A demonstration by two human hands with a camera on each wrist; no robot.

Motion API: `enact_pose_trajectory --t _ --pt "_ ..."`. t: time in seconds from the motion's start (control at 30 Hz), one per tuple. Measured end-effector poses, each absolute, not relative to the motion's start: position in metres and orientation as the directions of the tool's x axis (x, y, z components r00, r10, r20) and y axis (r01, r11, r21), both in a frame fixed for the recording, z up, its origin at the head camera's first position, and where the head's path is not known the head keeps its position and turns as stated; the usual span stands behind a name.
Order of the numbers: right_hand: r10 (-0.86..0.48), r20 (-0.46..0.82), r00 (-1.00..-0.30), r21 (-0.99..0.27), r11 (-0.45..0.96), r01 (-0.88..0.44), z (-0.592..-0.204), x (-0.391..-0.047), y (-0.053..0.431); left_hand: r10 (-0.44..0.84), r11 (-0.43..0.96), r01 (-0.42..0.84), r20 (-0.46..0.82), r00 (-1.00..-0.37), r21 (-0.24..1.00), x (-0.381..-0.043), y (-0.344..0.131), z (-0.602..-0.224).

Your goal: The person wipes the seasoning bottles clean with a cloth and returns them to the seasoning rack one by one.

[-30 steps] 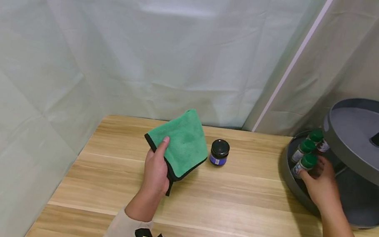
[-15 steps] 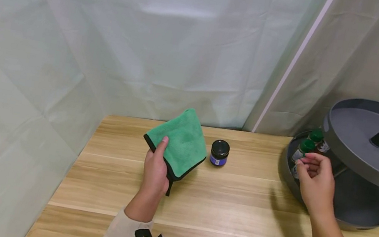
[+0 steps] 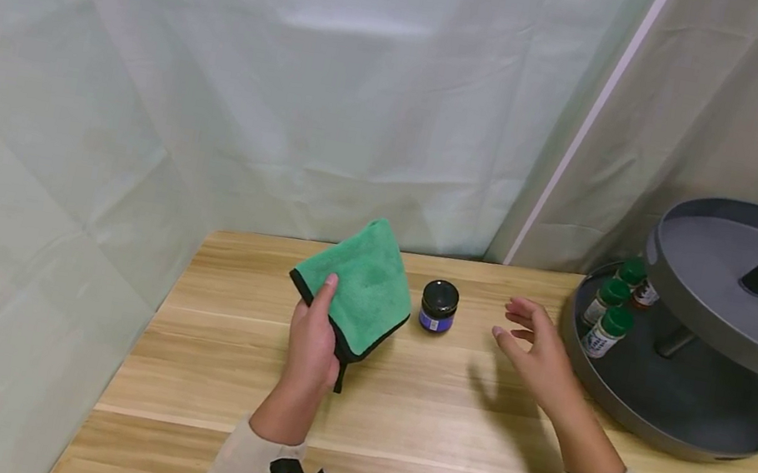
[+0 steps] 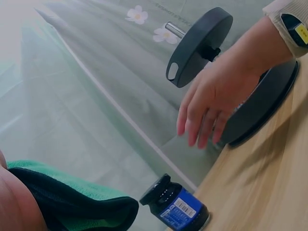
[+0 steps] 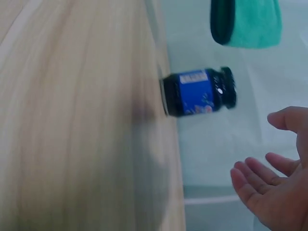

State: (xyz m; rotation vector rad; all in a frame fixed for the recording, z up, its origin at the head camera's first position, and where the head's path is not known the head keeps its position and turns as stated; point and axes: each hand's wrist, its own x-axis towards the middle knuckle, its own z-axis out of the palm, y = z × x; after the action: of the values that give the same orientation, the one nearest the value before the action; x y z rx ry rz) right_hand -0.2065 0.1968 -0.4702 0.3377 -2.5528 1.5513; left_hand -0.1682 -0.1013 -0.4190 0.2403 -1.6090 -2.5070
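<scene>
Right hand [image 3: 541, 354] has left the grey round tray [image 3: 629, 416], now hovering over the wooden table [image 3: 439, 416] near the squat dark glass jar with blue label [image 3: 439, 305], fingers spread, empty | left hand [image 3: 313, 343] pinches a plush green microfibre cloth with black edging [image 3: 358, 288] | three green-capped bottles [image 3: 609, 304] stand in the tray

Your right hand [image 3: 540, 351] has let go of the green-capped bottle [image 3: 606, 330] in the tray [image 3: 651, 420] and moved left, fingers spread, toward the jar [image 3: 439, 305].
</scene>
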Motion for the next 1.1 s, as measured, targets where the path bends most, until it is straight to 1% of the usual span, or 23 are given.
enact_pose_trajectory --t 0.2,0.37,0.57,0.9,1.1 --pt "-0.201 0.082 -0.976 -0.882 0.442 -0.165 -0.480 -0.217 0.177 -0.220 -0.417 0.037 -0.061 -0.974 0.908 -0.169 -0.100 -0.420" --pt "-0.264 0.017 -0.964 -0.897 0.423 -0.131 -0.485 -0.226 0.163 -0.214 -0.418 0.044 -0.051 -0.975 0.907 -0.170 -0.099 -0.421" --pt "-0.307 -0.020 -0.952 -0.904 0.411 -0.113 -0.494 -0.235 0.150 -0.215 -0.416 0.033 -0.063 -0.975 0.909 -0.170 -0.098 -0.422" --pt "-0.340 0.007 -0.940 -0.904 0.401 -0.151 -0.504 -0.251 0.134 -0.201 -0.433 0.030 -0.064 -0.978 0.901 -0.169 -0.097 -0.421" --pt "-0.319 -0.030 -0.947 -0.886 0.447 -0.123 -0.502 -0.255 0.128 -0.205 -0.433 0.032 -0.064 -0.977 0.901 -0.169 -0.096 -0.419"
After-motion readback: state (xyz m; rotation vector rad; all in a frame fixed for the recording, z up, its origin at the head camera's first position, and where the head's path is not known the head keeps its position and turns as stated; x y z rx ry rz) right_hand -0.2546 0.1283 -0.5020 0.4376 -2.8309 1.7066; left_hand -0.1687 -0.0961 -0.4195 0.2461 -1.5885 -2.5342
